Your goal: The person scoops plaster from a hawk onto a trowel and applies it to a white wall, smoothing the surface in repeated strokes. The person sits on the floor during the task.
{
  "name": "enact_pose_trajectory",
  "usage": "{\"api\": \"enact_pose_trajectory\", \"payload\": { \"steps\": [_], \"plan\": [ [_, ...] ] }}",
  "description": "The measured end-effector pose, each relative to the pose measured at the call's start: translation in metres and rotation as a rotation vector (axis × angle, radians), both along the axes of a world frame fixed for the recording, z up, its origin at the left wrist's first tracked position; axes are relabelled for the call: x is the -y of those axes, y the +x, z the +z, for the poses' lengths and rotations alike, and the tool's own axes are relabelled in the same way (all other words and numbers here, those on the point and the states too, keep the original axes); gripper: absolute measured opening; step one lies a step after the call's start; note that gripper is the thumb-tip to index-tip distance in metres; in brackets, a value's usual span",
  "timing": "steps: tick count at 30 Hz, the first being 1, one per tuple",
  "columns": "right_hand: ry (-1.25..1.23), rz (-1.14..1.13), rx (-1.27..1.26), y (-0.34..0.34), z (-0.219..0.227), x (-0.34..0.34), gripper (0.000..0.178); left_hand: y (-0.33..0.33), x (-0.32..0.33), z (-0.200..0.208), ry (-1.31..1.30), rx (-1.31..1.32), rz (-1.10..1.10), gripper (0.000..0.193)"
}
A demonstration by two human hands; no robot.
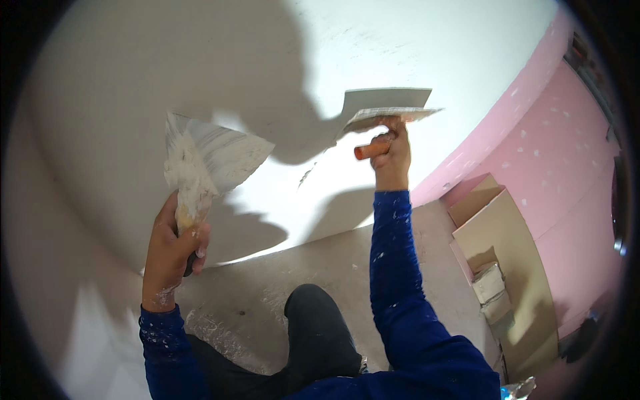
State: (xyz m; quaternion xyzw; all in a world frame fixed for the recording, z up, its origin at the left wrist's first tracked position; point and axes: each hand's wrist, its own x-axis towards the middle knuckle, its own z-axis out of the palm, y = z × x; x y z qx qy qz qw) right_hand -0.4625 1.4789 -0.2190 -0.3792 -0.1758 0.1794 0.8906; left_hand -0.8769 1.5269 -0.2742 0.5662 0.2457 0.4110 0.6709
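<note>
My left hand (168, 250) is closed around the handle of a wide putty knife (230, 152), its flared blade pointing up and smeared with white plaster. A thicker lump of plaster (190, 163) lies along the blade's left side. Farther right and higher, my right hand (395, 157) grips the orange-brown handle of a plastering trowel (400, 115). The trowel's flat blade is seen nearly edge-on, close to the white wall (467, 40); I cannot tell if it touches. A small rough mark (307, 177) shows on the wall between the two tools.
Pink wall panels (567, 147) with white filled spots stand on the right. An opened cardboard box (517, 247) rests beside them, with a pale block-like object (490, 285) near it. My bent knee (317, 320) is above the dusty, plaster-spattered floor (247, 300). Shadows fall across the wall.
</note>
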Motion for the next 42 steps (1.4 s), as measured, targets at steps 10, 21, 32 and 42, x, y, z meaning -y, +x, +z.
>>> {"api": "enact_pose_trajectory", "payload": {
  "steps": [10,21,32,42],
  "plan": [
    [-0.022,0.203,0.384,0.026,0.224,0.006,0.022,0.010,0.005,-0.005,0.005,-0.081,-0.058,0.063],
    [-0.176,0.046,-0.265,-0.037,-0.169,0.038,0.026,0.010,0.035,0.009,0.044,-0.107,0.044,0.065],
    [-0.055,0.009,-0.485,-0.051,-0.254,-0.003,0.027,0.010,0.050,0.005,-0.005,-0.202,0.083,0.066],
    [0.056,0.051,-0.052,-0.012,-0.052,0.000,0.022,0.010,0.035,0.004,0.071,-0.133,0.060,0.067]
  ]
}}
